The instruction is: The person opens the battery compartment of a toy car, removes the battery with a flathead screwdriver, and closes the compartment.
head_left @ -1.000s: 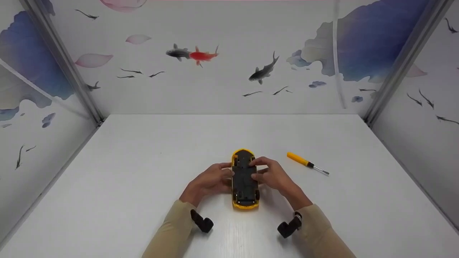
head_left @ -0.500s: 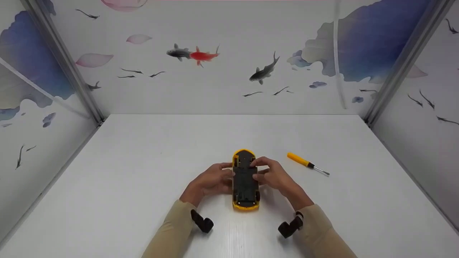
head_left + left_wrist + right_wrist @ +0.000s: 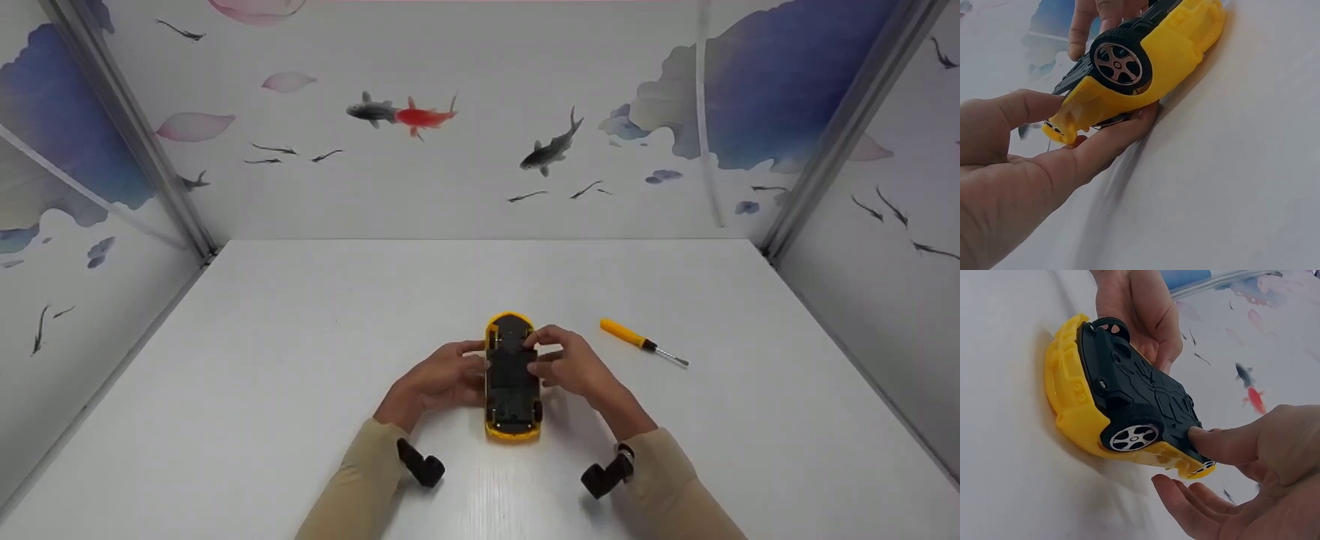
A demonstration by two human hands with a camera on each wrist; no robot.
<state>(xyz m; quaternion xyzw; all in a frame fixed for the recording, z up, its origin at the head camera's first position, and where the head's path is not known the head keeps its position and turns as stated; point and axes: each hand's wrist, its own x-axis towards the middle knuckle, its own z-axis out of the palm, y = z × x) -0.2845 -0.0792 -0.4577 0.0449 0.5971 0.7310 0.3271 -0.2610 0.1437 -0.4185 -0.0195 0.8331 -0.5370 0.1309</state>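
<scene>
A yellow toy car (image 3: pixel 513 382) is upside down between the two hands, its black underside (image 3: pixel 1148 385) and wheels (image 3: pixel 1120 63) facing up. At its left side, the left hand (image 3: pixel 448 377) grips it, thumb at the edge of the underside and fingers beneath the body, as the left wrist view shows. On the other side the right hand (image 3: pixel 574 365) holds the car, with its thumb (image 3: pixel 1227 443) on the black underside. Its index finger touches near a wheel at the car's far end. In the right wrist view its lower fingers lie below the car's side.
A screwdriver (image 3: pixel 637 339) with a yellow handle lies on the white table (image 3: pixel 300 322), right of the right hand. White panels (image 3: pixel 465 187) printed with fish stand at the back and sides. Each wrist wears a small black camera (image 3: pixel 424 465).
</scene>
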